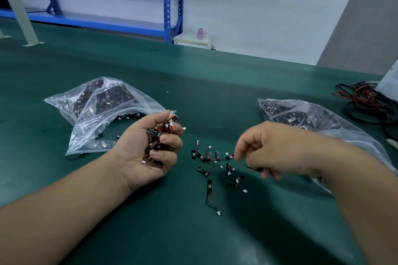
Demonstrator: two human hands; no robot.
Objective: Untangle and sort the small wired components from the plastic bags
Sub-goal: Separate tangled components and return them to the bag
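My left hand is palm up, fingers curled round a tangled bunch of small black wired components with red and black leads and white plugs. My right hand hovers low over the green mat, pinching one black component between fingers and thumb. Between the hands, several separated components lie scattered on the mat. A clear plastic bag holding more components lies behind my left hand. A second clear bag with components lies behind and under my right forearm.
A coil of black and red cables sits at the far right beside a white sheet. Blue metal shelving stands beyond the green table. A small white cabinet with a pink bottle is behind the table edge.
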